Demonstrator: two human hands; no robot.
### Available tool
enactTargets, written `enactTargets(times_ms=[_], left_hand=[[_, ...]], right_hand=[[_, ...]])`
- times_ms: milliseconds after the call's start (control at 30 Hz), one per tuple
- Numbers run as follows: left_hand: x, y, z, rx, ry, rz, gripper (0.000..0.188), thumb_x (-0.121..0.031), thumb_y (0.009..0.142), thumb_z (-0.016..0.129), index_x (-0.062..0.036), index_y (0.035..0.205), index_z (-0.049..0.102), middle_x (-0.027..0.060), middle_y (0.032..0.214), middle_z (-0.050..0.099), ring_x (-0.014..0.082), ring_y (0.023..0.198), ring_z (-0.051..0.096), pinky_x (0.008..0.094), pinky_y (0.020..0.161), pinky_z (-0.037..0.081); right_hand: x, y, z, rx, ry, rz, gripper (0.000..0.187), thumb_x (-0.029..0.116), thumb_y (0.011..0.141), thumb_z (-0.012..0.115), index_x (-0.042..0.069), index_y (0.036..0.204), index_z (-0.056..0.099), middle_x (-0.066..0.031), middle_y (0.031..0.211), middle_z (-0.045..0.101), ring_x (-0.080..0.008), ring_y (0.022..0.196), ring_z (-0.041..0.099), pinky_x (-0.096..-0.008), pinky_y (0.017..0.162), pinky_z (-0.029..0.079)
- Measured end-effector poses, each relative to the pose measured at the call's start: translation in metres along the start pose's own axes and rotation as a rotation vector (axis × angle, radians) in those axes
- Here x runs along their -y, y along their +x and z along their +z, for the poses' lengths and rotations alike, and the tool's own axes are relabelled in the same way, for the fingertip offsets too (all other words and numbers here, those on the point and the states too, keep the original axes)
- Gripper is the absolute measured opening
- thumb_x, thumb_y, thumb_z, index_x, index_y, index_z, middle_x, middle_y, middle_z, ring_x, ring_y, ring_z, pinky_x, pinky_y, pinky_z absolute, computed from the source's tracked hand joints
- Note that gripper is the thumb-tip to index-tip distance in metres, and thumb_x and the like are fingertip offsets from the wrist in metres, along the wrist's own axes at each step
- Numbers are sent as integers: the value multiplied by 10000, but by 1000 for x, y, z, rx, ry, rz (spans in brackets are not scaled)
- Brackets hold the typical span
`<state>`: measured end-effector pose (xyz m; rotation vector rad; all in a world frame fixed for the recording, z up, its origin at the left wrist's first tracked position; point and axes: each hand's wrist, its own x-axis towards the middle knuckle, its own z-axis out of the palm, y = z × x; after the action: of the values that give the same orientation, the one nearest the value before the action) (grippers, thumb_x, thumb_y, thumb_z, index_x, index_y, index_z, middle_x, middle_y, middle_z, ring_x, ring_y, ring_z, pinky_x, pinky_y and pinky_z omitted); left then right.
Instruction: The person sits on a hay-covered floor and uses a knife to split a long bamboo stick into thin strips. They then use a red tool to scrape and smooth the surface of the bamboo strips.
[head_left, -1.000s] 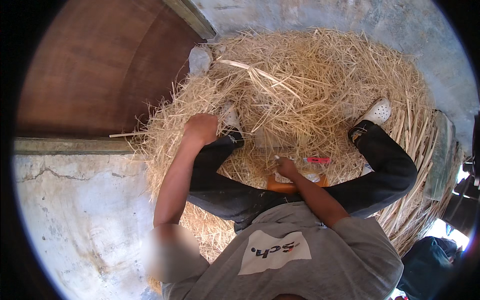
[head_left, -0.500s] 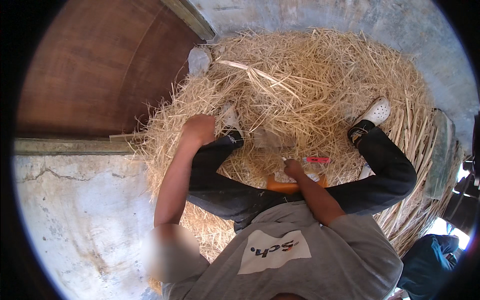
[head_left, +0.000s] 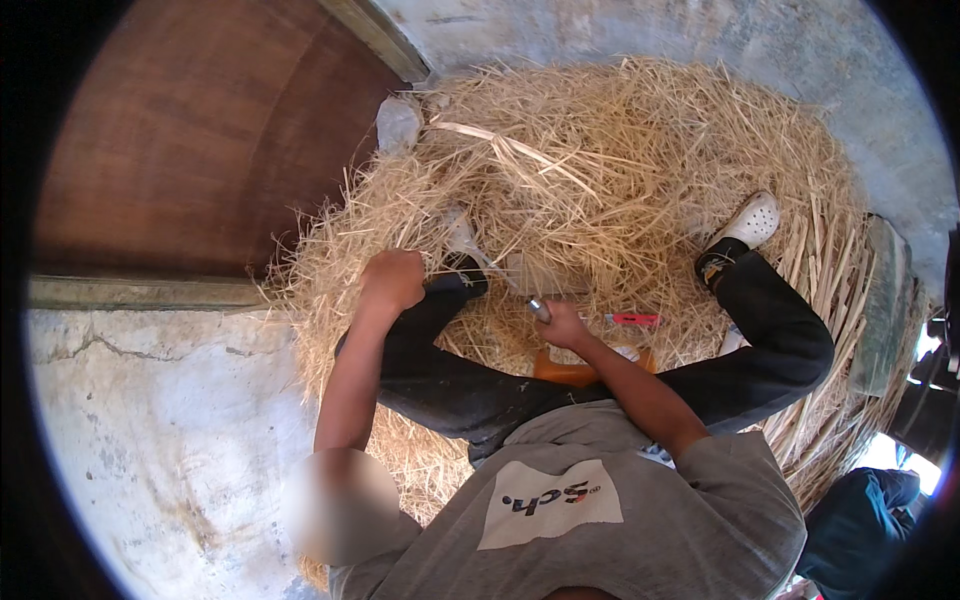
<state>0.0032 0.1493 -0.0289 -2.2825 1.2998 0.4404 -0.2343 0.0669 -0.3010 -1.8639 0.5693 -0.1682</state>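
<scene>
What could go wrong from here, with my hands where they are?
The metal-ended tool in your right hand points roughly toward your left shoe; if it slips, it might catch your foot. The red item lies close to that hand, so you could bump it. Loose straw lies all around, so anything dropped might be hard to find.
</scene>
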Motion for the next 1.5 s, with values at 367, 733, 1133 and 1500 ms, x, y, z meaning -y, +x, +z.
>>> enactTargets(times_ms=[367, 733, 1133, 1500], left_hand=[[-15, -26, 10, -30, -2, -24, 183, -56, 755, 592, -28, 897, 705, 187, 929, 684, 365, 900, 671, 453, 775, 554], [-23, -33, 10, -86, -10, 26, 171, -76, 751, 587, -17, 863, 701, 186, 871, 683, 362, 863, 674, 448, 763, 551], [-24, -32, 4, -53, 9, 2, 190, -61, 754, 583, -12, 899, 695, 194, 923, 682, 371, 896, 668, 452, 780, 549], [-17, -31, 18, 30, 4, -53, 215, -84, 757, 592, -14, 934, 689, 187, 977, 678, 369, 943, 659, 459, 818, 539]], right_hand=[[-42, -8, 13, 112, -211, 177, 230, 164, 726, 596, 26, 910, 612, -243, 853, 642, -435, 811, 617, -493, 725, 487], [-105, -7, 28, 61, -248, 274, 238, 166, 725, 597, 18, 911, 607, -229, 873, 641, -426, 858, 612, -510, 769, 488], [-86, -23, 9, 18, -275, 208, 231, 198, 735, 600, 55, 917, 606, -228, 816, 629, -423, 821, 617, -507, 729, 492], [-59, -16, 17, 47, -266, 76, 247, 166, 731, 568, 36, 936, 619, -225, 811, 629, -441, 786, 607, -520, 723, 490]])
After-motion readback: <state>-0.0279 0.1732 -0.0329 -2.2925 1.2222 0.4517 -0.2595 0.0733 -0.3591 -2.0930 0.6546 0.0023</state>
